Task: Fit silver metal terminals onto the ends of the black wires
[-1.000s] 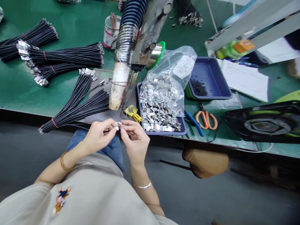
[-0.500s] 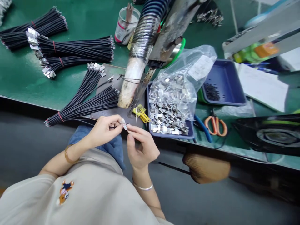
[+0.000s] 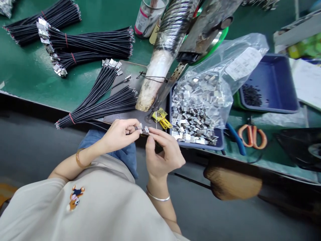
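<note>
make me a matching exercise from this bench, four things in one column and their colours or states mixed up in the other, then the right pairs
1. bag
2. left hand
3. wires
4. right hand

A. silver bangle on its wrist
B. black, in bundles
C. brown bangle on its wrist
D. see-through, with metal pieces inside

Right pairs: 1-D, 2-C, 3-B, 4-A

From the fingers, the worktop holds wire bundles at ten o'clock, a jar at twelve behind the hose, a tray of clips at two, snips at three.
</note>
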Demonstrator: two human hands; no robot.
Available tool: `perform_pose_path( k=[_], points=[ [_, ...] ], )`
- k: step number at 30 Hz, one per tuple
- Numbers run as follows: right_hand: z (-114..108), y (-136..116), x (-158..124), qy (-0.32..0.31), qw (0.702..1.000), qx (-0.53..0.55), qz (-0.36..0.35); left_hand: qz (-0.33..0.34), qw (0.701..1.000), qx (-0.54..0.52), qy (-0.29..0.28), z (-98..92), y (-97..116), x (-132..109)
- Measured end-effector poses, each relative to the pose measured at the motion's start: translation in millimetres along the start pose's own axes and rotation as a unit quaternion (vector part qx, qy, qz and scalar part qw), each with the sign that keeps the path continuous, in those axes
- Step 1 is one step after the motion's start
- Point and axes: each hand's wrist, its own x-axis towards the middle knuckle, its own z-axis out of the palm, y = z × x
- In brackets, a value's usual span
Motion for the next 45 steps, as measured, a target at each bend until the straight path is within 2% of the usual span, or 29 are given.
perform_pose_path(
  k=[7,13,21,27,28,30,33,36,39,41,43,45],
  points=[
    [2,3,-1,-0.007,1.000,0.021,-0.008,-0.014,0.997,-0.068,-0.017,-3.2,-1,2],
    [-3,4,4,0.005,0.992,0.067,0.110,-0.022,0.994,-0.107,-0.029,-7.4,-1,3],
    [-8,3,17,-0.120,0.965,0.135,0.191,0.003,0.995,-0.098,-0.029,-9.1,1,4],
    [-10,11,22,-0.206,0.914,0.254,0.242,0.031,0.997,-0.042,-0.053,-16.0,2,4],
    [-10,12,22,-0.205,0.908,0.266,0.251,0.037,0.997,-0.039,-0.052,-16.4,3,4],
    [-9,12,21,-0.156,0.918,0.255,0.262,0.041,0.997,-0.047,-0.038,-16.3,5,4],
    [-6,10,18,-0.020,0.958,0.169,0.229,0.025,0.996,-0.085,-0.005,-14.5,6,6],
    [-5,5,15,0.046,0.989,0.074,0.117,0.001,0.993,-0.115,0.009,-12.5,5,8],
    [-5,2,12,0.045,0.999,0.023,0.001,-0.017,0.990,-0.136,0.019,-10.3,4,9],
    [-3,2,9,0.027,0.998,0.026,-0.047,-0.024,0.988,-0.148,0.029,-8.6,3,10],
    [1,2,7,0.012,0.997,0.038,-0.063,-0.026,0.986,-0.162,0.039,-6.8,3,11],
    [4,4,5,0.017,0.998,0.055,-0.036,-0.025,0.983,-0.174,0.047,-5.3,4,12]
  ],
)
